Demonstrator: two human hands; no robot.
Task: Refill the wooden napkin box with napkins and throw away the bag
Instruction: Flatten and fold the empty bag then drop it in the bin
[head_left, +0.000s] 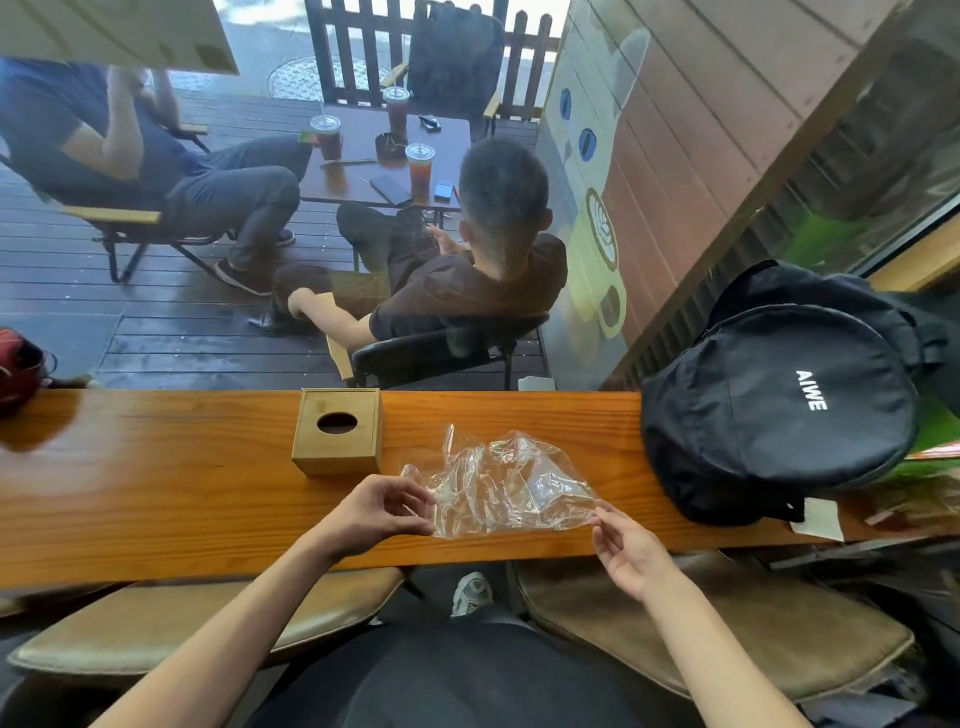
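Head camera, looking down over a wooden counter: the left hand (382, 512), at lower centre of the frame, pinches the left edge of a clear plastic bag (504, 486) between thumb and fingertips, while the right hand (626, 548), lower right of centre, hangs loosely spread with its fingertips at the bag's right corner; whether they touch the film cannot be told. The bag lies crumpled and flat on the counter (156, 499) between the two hands, and it looks empty, with no napkins visible inside it.

Just above and left of the left hand stands the wooden napkin box (337, 431), closed, its oval slot dark; no napkin pokes out of the slot, so what it holds cannot be seen from here. Judging by the empty wrapper and the closed lid, the refilling appears done, and what remains is to gather the bag and throw it away. No bin shows anywhere in the frame.

At the right end of the counter a black backpack (779, 410) rests well apart from the bag, with a white slip of paper (821, 519) just below it. Two cushioned stools (727, 623) sit under the counter's near edge. Beyond the window, in the upper half of the frame, people sit on a deck around a table with iced drinks (421, 171).
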